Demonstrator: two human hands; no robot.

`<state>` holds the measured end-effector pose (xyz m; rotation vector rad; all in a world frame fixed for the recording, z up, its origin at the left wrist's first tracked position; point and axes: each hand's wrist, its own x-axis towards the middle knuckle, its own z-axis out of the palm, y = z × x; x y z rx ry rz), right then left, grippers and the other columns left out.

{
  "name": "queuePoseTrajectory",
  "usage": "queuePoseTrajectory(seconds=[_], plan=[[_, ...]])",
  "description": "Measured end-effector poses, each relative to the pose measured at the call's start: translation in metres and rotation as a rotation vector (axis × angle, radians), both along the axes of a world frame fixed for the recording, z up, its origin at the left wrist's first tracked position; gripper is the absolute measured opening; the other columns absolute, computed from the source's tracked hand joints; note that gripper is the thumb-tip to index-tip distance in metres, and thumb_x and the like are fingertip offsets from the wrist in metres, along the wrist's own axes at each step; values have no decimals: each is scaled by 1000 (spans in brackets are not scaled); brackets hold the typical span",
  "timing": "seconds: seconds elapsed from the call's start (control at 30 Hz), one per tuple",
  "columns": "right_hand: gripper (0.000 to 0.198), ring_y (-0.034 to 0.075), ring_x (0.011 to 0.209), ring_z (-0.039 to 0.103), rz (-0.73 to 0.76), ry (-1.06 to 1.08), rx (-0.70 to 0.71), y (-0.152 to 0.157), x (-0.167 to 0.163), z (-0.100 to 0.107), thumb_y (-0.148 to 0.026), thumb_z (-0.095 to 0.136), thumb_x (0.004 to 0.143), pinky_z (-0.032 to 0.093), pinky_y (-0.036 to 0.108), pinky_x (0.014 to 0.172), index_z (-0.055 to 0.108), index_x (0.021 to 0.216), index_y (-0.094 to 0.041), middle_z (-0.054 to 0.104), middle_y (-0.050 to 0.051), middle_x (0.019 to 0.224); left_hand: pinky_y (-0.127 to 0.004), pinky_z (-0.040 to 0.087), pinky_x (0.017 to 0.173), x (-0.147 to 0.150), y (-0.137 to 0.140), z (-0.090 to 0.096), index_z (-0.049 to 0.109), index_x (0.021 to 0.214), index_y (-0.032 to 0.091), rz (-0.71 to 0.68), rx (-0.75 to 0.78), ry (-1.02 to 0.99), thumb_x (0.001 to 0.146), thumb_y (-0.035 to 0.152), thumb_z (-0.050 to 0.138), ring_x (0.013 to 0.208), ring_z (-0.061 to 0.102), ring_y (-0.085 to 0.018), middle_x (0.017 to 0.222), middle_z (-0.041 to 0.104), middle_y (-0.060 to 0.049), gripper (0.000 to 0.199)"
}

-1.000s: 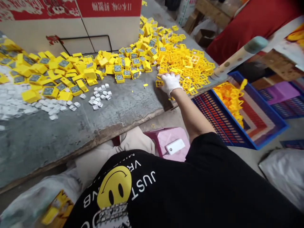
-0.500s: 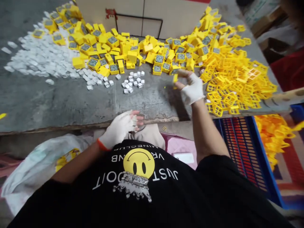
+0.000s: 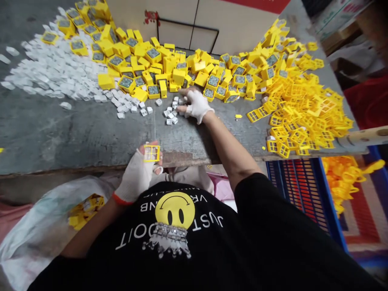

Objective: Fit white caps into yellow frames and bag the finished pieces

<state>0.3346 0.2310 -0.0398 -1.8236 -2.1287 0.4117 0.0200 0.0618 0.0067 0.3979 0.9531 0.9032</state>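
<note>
My left hand (image 3: 138, 169), in a white fingerless glove with an orange cuff, is closed at the table's front edge. Between its fingers it holds a small yellow four-window frame (image 3: 152, 153). My right hand (image 3: 197, 106), gloved the same way, reaches over the table with thumb and fingers apart. Its fingertips are at a little cluster of small white plastic caps (image 3: 170, 114); whether they touch one is unclear. Just beyond lie yellow blocks with grey speckled faces (image 3: 213, 81). To the right is a heap of yellow window frames (image 3: 303, 105).
A large heap of white caps (image 3: 57, 74) covers the table's left side. Behind the blocks stands a pale carton (image 3: 178, 24). A loose yellow bit (image 3: 238, 116) lies on the grey tabletop (image 3: 121, 135). Below right is a blue crate (image 3: 298, 190); below left, a plastic bag (image 3: 39, 226).
My right hand has moved left from beside the frame heap to the white caps. My left hand has shifted left and now shows the yellow frame in its fingers. The view has shifted slightly.
</note>
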Motion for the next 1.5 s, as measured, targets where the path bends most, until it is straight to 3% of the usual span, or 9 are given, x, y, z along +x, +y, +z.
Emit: queuePoseTrajectory(seconds=[0.17, 0.27, 0.43, 0.53, 0.73, 0.87, 1.1, 1.33, 1.5], plan=[[88, 56, 162, 54, 181, -18, -160, -41, -58, 10, -73, 84, 100, 46, 80, 129, 66, 174, -28, 62, 19, 181, -27, 66, 68, -27, -9, 1, 80, 132, 25, -37, -9, 1, 82, 43, 109, 107, 87, -29, 119, 85, -9, 61], [85, 49, 165, 56, 302, 129, -131, -79, -51, 16, -73, 81, 102, 45, 74, 135, 67, 173, -28, 61, 18, 183, -26, 68, 67, -30, -16, 5, 78, 132, 24, -69, -43, 16, 73, 47, 117, 100, 88, -27, 117, 87, -8, 74], [53, 38, 149, 71, -60, 390, 112, -127, 8, 7, -64, 67, 109, 56, 68, 131, 79, 149, -31, 81, 9, 156, -23, 58, 53, -15, -32, 8, 80, 125, 24, -45, -42, 1, 93, 48, 100, 78, 79, -20, 106, 86, -6, 45], [34, 38, 132, 77, -100, 332, 85, -147, 18, -2, -45, 66, 109, 60, 67, 122, 82, 136, -30, 86, 10, 139, -24, 55, 53, -4, -42, 8, 81, 121, 23, -14, -84, 57, 107, 38, 80, 76, 76, -19, 103, 84, -8, 20], [40, 46, 150, 63, -10, 53, 15, -131, -20, -7, -34, 68, 108, 45, 78, 130, 77, 146, -28, 79, 15, 152, -26, 58, 55, 3, -60, 16, 78, 126, 23, -34, -120, 72, 115, 32, 65, 78, 75, -20, 104, 83, -8, 19], [33, 47, 146, 63, -5, -11, -9, -117, -33, -4, -34, 67, 106, 43, 79, 130, 78, 136, -26, 81, 16, 144, -25, 55, 52, -5, -71, 22, 76, 121, 22, -1, -95, 52, 117, 30, 60, 77, 73, -20, 98, 82, -8, 18], [32, 48, 148, 62, 57, -69, 135, -146, -33, 2, -25, 60, 107, 39, 85, 129, 81, 132, -26, 79, 17, 144, -23, 56, 54, -25, -86, 19, 77, 125, 21, 1, -63, 14, 119, 32, 59, 76, 70, -18, 101, 81, -8, 22], [58, 38, 140, 72, -109, 131, 201, -178, -9, -13, -30, 65, 106, 57, 66, 127, 69, 163, -27, 79, 14, 154, -24, 55, 63, -25, -104, 10, 81, 137, 28, -3, -24, -7, 116, 38, 68, 87, 71, -19, 112, 84, -7, 26], [44, 40, 139, 73, -165, 89, 156, -179, -13, -11, -32, 69, 106, 57, 67, 126, 76, 149, -29, 82, 14, 148, -27, 56, 69, -17, -109, 14, 81, 137, 29, 22, -7, 4, 121, 37, 60, 94, 73, -21, 117, 86, -6, 27]])
